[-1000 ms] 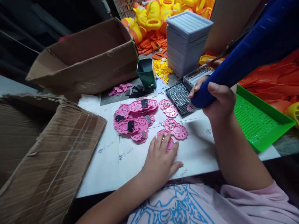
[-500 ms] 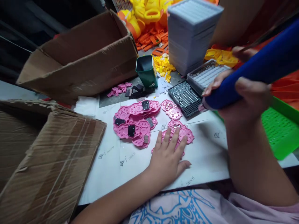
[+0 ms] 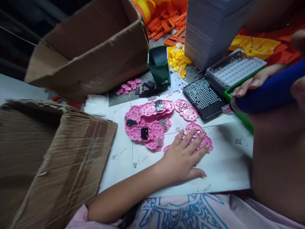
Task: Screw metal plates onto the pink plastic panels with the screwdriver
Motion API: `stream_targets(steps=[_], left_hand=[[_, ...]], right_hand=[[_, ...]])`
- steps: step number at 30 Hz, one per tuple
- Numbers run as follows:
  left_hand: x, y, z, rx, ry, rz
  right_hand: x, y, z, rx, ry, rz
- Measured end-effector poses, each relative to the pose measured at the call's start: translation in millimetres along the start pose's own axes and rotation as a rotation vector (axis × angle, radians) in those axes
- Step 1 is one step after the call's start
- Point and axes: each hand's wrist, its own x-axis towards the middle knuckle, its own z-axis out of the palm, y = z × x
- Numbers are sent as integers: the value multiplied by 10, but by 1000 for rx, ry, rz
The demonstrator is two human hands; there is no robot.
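- The left hand [image 3: 184,157] is laid flat and open, fingers spread, pressed on a pink plate [image 3: 206,142] on the worktop [image 3: 226,168]; nothing is gripped.
- The right hand [image 3: 259,79] is wrapped tight around a blue screwdriver [image 3: 269,93], held above the worktop at the right.
- The screwdriver's long axis is set nearly level, rising slightly to the right; its tip [image 3: 227,110] is pointed left, just beside the black screw tray [image 3: 203,98].
- A pile of pink plates [image 3: 147,122] is seen to the left, a green cup [image 3: 159,65] behind.
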Motion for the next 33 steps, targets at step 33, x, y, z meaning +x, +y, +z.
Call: stream_targets(steps=[33], left_hand=[[403, -2182, -1069, 36, 104, -582]], right_hand=[[21, 24, 68, 159, -27, 53]])
